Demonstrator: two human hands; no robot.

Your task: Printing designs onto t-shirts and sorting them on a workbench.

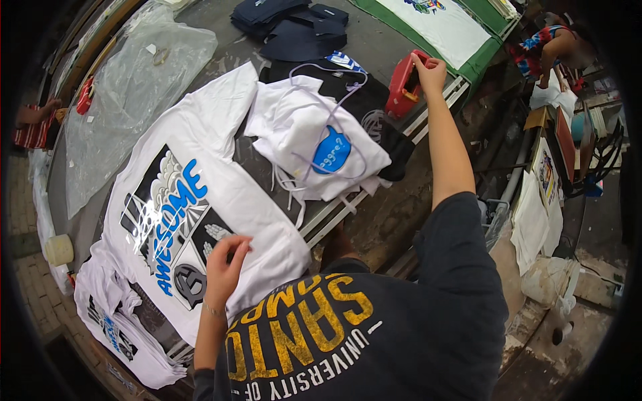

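Before me a white T-shirt point(257, 200) lies spread on the dark table, with a glossy black, grey and blue print on its front. My left hand point(226, 267) is over its lower part, beside the print, with fingers loosely curved and apart. My right arm stretches to the table's right edge. There my right hand point(431, 72) is closed at the upper rim of a red plastic holder point(399, 87), which looks like a tape dispenser. Whatever its fingers pinch is too small to make out. Between my hands sits a pile of white drawstring bags point(277, 127), the top one with a blue print.
Dark folded cloth pieces point(301, 33) are stacked at the far side. Clear plastic sheeting point(127, 100) covers the far left. Another printed white shirt point(127, 334) hangs over the near left edge. A green-bordered board point(455, 33) stands far right. Two other people are at the sides.
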